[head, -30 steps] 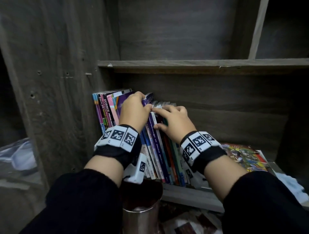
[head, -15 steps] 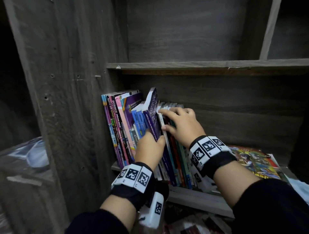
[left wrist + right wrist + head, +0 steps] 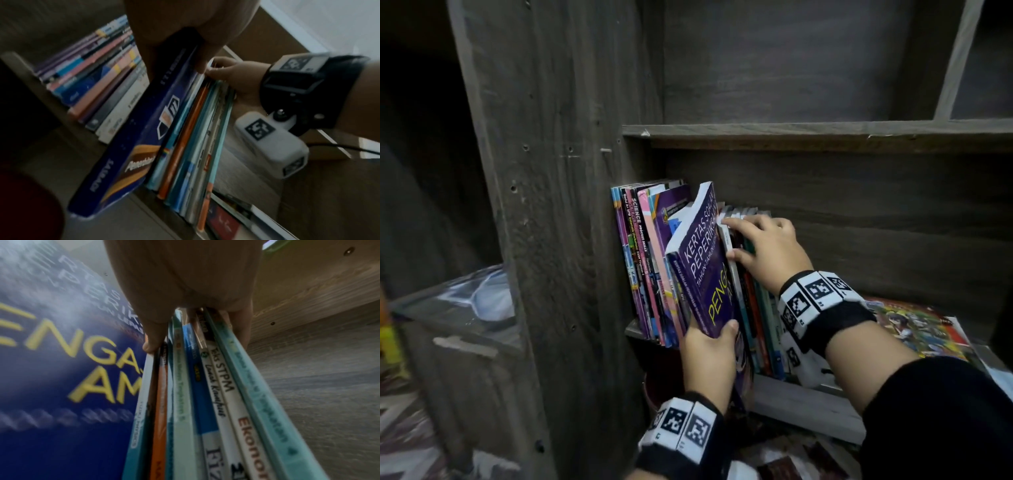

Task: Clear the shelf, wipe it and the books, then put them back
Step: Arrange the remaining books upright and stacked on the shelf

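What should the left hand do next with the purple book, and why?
Probably keep drawing the purple book straight out: the left hand grips its lower end, it already tilts forward of the row, and the right hand braces the neighbouring books.

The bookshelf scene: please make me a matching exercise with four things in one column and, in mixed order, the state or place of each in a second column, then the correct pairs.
Things:
1. purple book
2. left hand
3. right hand
4. comic magazine

States:
A. lies flat on the shelf, at the right
B. grips the lower end of a book
C. tilted, partly out of the row
D. rests on the tops of the upright books

Pairs: 1-C, 2-B, 3-D, 4-A
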{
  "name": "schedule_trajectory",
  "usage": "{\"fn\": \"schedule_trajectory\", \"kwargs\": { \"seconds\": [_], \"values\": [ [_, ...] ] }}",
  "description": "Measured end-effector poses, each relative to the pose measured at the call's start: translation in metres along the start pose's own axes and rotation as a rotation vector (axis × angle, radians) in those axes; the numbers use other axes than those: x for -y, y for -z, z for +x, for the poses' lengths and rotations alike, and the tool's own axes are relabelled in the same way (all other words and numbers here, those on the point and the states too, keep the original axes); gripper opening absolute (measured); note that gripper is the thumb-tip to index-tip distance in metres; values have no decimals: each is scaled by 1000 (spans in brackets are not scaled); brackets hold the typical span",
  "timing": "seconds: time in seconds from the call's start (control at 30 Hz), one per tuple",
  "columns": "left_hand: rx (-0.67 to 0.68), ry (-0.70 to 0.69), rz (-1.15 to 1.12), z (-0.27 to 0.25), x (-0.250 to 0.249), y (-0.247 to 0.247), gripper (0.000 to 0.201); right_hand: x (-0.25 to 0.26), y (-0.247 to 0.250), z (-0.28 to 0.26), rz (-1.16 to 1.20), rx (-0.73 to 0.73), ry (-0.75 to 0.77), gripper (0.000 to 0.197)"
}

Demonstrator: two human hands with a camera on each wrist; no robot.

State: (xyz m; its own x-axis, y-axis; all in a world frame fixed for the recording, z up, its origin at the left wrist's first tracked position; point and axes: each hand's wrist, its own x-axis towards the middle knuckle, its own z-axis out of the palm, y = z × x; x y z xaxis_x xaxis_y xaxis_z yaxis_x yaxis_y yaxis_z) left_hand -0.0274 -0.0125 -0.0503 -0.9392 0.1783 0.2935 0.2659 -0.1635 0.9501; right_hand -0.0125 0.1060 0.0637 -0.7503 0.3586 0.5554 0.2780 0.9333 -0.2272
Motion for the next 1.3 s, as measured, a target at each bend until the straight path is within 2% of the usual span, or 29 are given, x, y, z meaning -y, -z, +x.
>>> {"fn": "schedule_trajectory", "kwargs": {
  "seconds": [0.17, 0.33, 0.43, 0.5, 0.6, 0.67, 0.7, 0.77, 1.0, 1.3],
  "values": [
    [-111, -110, 19, 3, -19, 40, 24, 3, 3, 0, -27, 41, -26, 50],
    [-50, -186, -47, 8, -55, 94, 36, 17, 9, 2, -105, 80, -119, 50],
    [-91, -217, -28, 16, -78, 129, 36, 34, 10, 6, -121, 95, -172, 52],
    [-129, -258, 21, 22, -91, 152, 35, 49, 7, 9, -104, 46, -165, 53],
    [-268, -336, 174, 30, -104, 179, 27, 71, -4, 16, -91, -59, -63, 54],
    [-383, -368, 292, 29, -106, 184, 32, 86, -11, 24, -76, -62, 18, 56],
    [-414, -387, 347, 27, -105, 185, 39, 93, -15, 28, -72, -47, 54, 58],
    [-451, -409, 427, 27, -103, 184, 42, 106, -23, 39, -66, -3, 106, 59],
    [-371, -411, 590, 30, -85, 176, 43, 126, -37, 70, -5, 32, 148, 70],
    [-368, -399, 517, 37, -75, 169, 44, 121, -28, 89, 136, 15, 232, 42]
  ]
}}
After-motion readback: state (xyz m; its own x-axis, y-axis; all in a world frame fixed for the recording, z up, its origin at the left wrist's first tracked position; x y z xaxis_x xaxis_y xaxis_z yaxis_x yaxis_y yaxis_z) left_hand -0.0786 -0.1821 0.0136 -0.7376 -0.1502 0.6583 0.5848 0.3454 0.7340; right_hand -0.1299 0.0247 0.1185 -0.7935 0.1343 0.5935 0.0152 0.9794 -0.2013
